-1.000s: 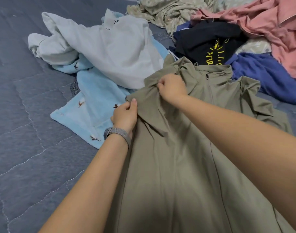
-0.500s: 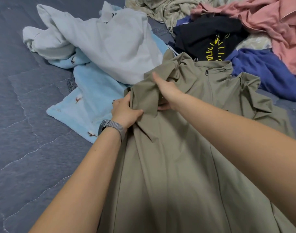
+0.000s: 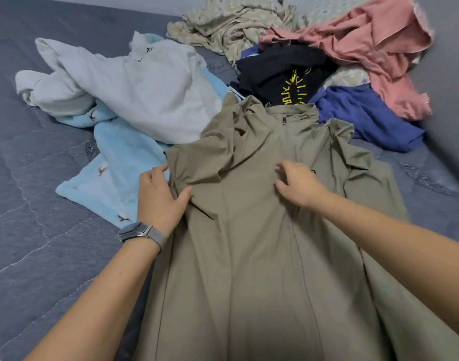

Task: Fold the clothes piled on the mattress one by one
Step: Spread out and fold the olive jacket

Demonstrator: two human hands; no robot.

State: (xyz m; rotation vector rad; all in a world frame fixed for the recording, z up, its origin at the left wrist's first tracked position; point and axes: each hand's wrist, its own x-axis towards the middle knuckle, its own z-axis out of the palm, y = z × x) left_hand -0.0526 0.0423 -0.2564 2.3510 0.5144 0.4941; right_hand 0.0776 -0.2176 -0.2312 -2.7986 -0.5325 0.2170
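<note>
The khaki jacket (image 3: pixel 262 243) lies spread front-up on the mattress (image 3: pixel 40 230), collar at the far end and hem toward the person, the garment in hand for folding. Its left sleeve is turned in across the chest. The left hand (image 3: pixel 160 196) grips the jacket's left edge at the sleeve fold, thumb on top and fingers tucked under, probably to pin the fold so it keeps its line. The right hand (image 3: pixel 298 186) hovers at the chest with fingers loosely curled, grasping nothing that I can see; it may be about to smooth the cloth. The right sleeve is bunched at the shoulder, not yet folded in. The pile (image 3: pixel 327 69) of unfolded clothes waits beyond the collar, and a white top (image 3: pixel 145 95) on a blue blanket (image 3: pixel 118 162) lies far left.
</note>
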